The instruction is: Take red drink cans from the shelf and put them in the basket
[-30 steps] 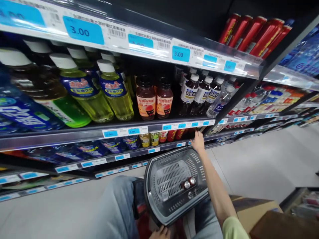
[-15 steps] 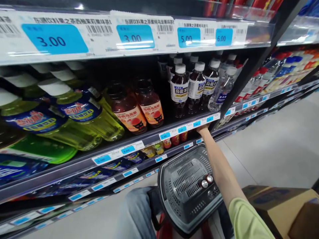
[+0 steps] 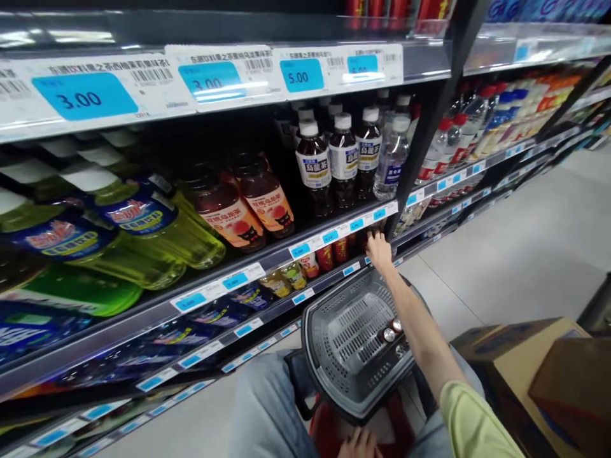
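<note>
My right hand [image 3: 379,250] reaches in under the edge of the middle shelf, at the right end of the lower shelf. Its fingers are curled around something dark that I cannot make out. Below my right forearm is a grey plastic shopping basket [image 3: 334,372] with slots in its bottom. Two small containers with shiny silver tops [image 3: 389,334] stand in it. At the bottom edge of the view my left hand [image 3: 359,443] is partly visible, its fingers bent over the edge of a red stool [image 3: 329,426] between my knees.
Oolong tea bottles [image 3: 315,166], peach tea bottles [image 3: 270,207] and yellow drink bottles [image 3: 147,216] fill the middle shelf [image 3: 281,251]. Red cans [image 3: 325,256] line the lower shelf. A dark upright post [image 3: 422,140] divides the shelving. Cardboard boxes [image 3: 529,369] stand at my right.
The view has shifted right. My right hand, mostly hidden under the shelf edge before, now shows with bent fingers. My left hand has come into view at the bottom.
</note>
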Available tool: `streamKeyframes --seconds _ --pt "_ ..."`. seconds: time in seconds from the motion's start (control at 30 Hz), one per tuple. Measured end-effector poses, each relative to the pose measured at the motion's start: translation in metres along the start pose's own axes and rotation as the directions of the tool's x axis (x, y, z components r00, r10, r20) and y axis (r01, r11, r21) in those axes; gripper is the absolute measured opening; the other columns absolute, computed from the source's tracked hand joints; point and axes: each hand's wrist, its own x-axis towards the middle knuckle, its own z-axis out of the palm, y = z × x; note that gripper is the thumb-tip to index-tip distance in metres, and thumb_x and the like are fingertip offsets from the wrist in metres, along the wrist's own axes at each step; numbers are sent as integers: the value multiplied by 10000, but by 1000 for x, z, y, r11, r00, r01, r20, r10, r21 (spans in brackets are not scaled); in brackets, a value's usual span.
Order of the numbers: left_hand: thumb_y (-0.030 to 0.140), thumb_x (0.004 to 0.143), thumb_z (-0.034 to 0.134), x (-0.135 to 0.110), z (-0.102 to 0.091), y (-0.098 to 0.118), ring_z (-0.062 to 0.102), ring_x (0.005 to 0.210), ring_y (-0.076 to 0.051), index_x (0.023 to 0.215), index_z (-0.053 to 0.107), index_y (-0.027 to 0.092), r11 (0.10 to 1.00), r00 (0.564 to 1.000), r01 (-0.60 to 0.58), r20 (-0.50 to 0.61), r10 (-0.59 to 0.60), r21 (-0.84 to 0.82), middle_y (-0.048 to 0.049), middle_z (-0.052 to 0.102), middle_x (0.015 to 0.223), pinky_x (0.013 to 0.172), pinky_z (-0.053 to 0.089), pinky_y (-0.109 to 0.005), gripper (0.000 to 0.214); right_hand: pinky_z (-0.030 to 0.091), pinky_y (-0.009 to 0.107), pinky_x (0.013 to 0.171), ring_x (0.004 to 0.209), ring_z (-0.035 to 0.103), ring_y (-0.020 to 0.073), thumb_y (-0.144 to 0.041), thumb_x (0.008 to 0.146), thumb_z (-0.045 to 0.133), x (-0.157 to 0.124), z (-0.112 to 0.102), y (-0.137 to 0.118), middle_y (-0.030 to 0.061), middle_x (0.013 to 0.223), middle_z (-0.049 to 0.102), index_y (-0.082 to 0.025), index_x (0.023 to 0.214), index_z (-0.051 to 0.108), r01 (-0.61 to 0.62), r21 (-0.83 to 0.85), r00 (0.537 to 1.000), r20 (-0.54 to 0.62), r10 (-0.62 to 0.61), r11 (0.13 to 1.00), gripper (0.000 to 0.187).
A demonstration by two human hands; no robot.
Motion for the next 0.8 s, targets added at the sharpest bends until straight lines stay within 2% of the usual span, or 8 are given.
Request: streamKeyframes --seconds 0.1,0.17,0.33,0.4,0.47,0.57,0.67,0.8 --pt "367 973 417 -14 -3 10 515 1552 -434 1503 706 343 999 996 8 -89 -4 44 -239 650 1527 1339 438 -623 604 628 433 951 1274 645 351 -232 926 788 -47 -4 6 210 1442 624 -173 1471 614 -59 220 990 -115 86 974 575" --pt "366 991 372 -25 -10 16 559 1516 -425 1466 723 293 997 990 -4 -138 16 83 -254 661 1503 1323 456 -598 595 623 446 979 1173 688 323 -310 891 837 -86 -5 12 176 1387 636 -192 1395 650 -88 409 973 -160 167 908 550" --pt "354 995 407 -37 -25 26 640 1424 -429 1341 758 263 986 973 27 -230 11 163 -244 719 1402 1263 477 -616 501 555 521 1156 1244 693 347 -459 741 901 -207 13 19 152 1320 706 -206 1332 663 -64 792 911 -202 359 607 686" --pt "336 1008 401 -39 -28 27 655 1406 -410 1325 755 212 979 968 42 -249 9 199 -255 722 1390 1226 511 -564 491 541 545 1182 1245 707 357 -492 665 922 -257 26 15 173 1337 724 -186 1357 629 -114 907 869 -106 483 405 811" --pt "317 1023 394 -40 -30 28 674 1380 -387 1326 748 183 970 962 47 -273 21 238 -249 730 1380 1191 537 -518 484 561 538 1168 1245 724 363 -518 613 934 -301 35 7 194 1363 729 -181 1367 604 -162 975 821 47 569 153 890" --pt "272 1045 375 -41 -31 29 712 1322 -359 1267 757 195 961 940 50 -338 47 272 -219 764 1320 1151 556 -487 449 614 508 1095 1206 757 358 -614 705 850 -347 39 -4 170 1333 763 -209 1335 627 -200 967 779 253 574 -155 782" --pt "226 1055 378 -44 -34 33 745 1265 -344 1173 764 209 960 923 74 -383 36 269 -199 787 1260 1114 562 -466 405 670 485 926 1035 796 341 -753 876 611 -367 30 -3 137 1197 803 -237 1313 669 -251 917 798 377 470 -309 679" --pt "215 1075 420 -55 -39 45 754 1234 -333 1151 762 147 962 921 82 -389 27 261 -214 790 1247 1058 553 -419 357 646 461 701 765 755 314 -834 935 451 -369 11 14 155 1013 796 -223 1264 675 -336 834 832 480 277 -437 729"
